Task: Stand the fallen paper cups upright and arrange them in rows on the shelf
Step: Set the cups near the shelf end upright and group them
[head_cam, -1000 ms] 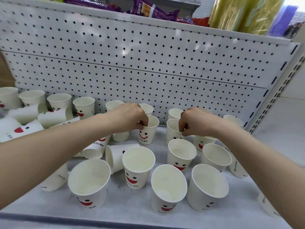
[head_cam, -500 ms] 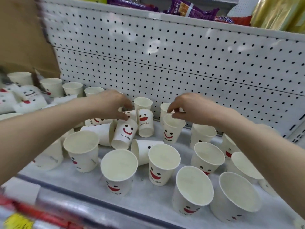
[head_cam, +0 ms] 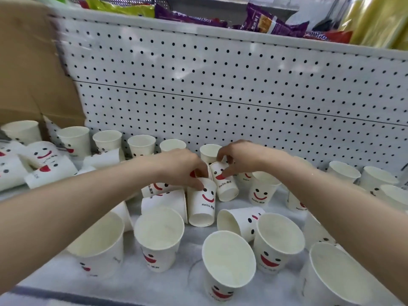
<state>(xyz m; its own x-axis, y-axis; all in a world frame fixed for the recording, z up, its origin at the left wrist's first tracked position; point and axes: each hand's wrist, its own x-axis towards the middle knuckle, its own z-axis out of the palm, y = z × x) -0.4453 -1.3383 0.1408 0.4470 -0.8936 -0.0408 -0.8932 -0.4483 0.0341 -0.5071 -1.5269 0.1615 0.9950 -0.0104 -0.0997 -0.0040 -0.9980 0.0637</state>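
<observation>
At mid-shelf point(head_cam: 132, 288), just before the pegboard back point(head_cam: 220, 85): two fallen cups side by side, touching. In the curled fingers of the left hand point(head_cam: 181, 171), seemingly pinched, the base end of the nearer cup point(head_cam: 202, 202). In a narrow pinch of the right hand point(head_cam: 240, 157), the base end of the farther cup point(head_cam: 225, 184). Long axes front to back, mouths toward the viewer, bases away under the fingers. Next, by the look of it: mouths swung up and over about the held bases, then set down base-first.
</observation>
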